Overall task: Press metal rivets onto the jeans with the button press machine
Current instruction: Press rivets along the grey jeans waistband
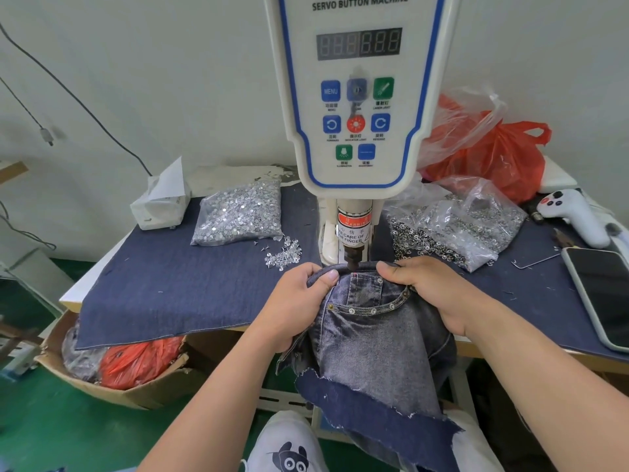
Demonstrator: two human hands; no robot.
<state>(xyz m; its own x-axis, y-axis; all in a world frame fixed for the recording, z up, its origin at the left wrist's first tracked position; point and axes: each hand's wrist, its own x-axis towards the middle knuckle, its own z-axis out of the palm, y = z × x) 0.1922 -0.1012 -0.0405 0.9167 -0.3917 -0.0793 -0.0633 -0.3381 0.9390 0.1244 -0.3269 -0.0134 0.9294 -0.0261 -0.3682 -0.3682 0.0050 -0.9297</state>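
Note:
Dark blue jeans (367, 338) hang off the table's front edge, pocket side up. The waistband lies under the press head (352, 258) of the white servo button machine (357, 97). Several metal rivets (373, 311) line the curved pocket seam. My left hand (299, 301) grips the waistband left of the press head, thumb on top. My right hand (432, 287) grips the waistband and pocket edge on the right, thumb next to the punch.
A bag of silver rivet pins (238, 212) lies at the left with loose pins (284, 253) beside it. A bag of ring caps (452, 226) sits at the right, near a phone (602, 294) and a white handheld device (575, 212). A cardboard box (129, 379) stands on the floor at the left.

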